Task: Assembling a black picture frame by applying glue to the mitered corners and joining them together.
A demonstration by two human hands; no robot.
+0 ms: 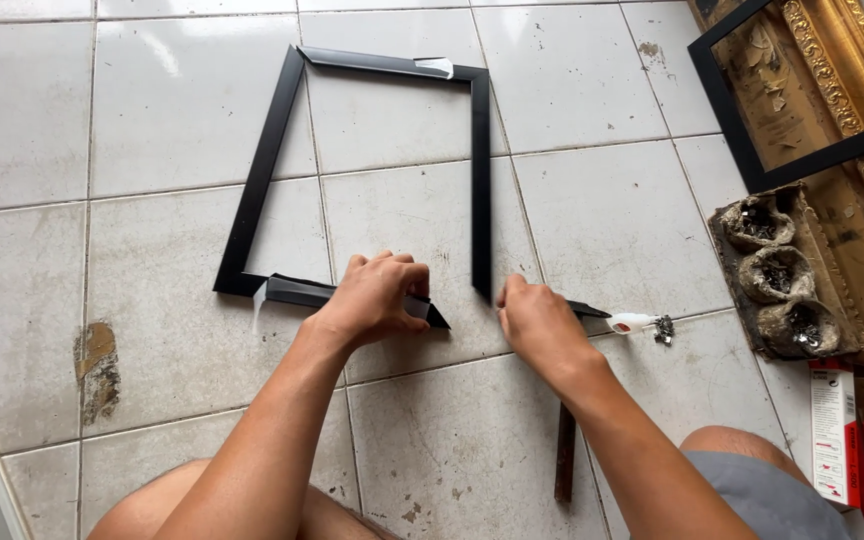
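Frame (372, 170): black, thin moulding, lying flat on white floor tiles (182, 100), centre of view. Three sides joined: left rail slanting, top rail, right rail. Mitred corners. White tape or paper scrap at top right corner and at bottom left corner. Bottom rail (352, 298) is loose at its right end: its pointed mitre tip sits short of the right rail's lower end, leaving a gap between them.

Left hand (372, 298): palm down on the bottom rail, fingers curled together and pressing on it, covering its middle.

Right hand (537, 322): just beside the lower end of the right rail, fingers bunched together on the tile; whether they pinch anything, cannot tell. A dark pointed piece (587, 310) shows just past the knuckles.

Surroundings: small white tube (632, 322) right of the right hand, with a small pile of metal bits (663, 330) touching its tip. Further right, a moulded tray (782, 275) with three cups holding metal fasteners. Second black frame (802, 160) and a gilt frame (852, 70) at upper right. Red and white box (834, 435) at lower right. Dark stick (564, 465) on the floor under the right forearm. Brown stain (97, 365) on a tile at left. Bare knees at bottom edge.
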